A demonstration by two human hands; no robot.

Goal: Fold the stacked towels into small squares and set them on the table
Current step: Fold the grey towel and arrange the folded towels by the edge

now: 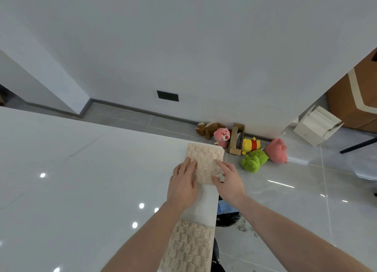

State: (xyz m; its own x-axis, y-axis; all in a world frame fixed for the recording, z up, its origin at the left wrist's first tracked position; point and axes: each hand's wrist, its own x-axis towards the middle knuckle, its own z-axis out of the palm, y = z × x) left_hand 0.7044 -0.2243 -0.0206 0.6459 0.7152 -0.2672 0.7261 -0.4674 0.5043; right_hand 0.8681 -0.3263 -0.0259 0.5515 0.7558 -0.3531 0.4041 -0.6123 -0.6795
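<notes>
Presently a folded beige towel (204, 161) is seen lying at the far right corner of the glossy white table (81, 180), pressed flat by both hands: the left hand (183, 184) is laid on its left part with fingers straight, while the right hand (229, 181) is set at its right edge, fingers extended and thumb at the near corner. Nearer the camera, a second beige towel (188, 249) is laid along the table's right edge. Plush toys (253, 151) are scattered on the tiled floor (306, 210) beyond, near a white cardboard box (316, 126).

White wall (183, 37), glossy grey tiled floor (306, 190), plush toys (255, 149).
</notes>
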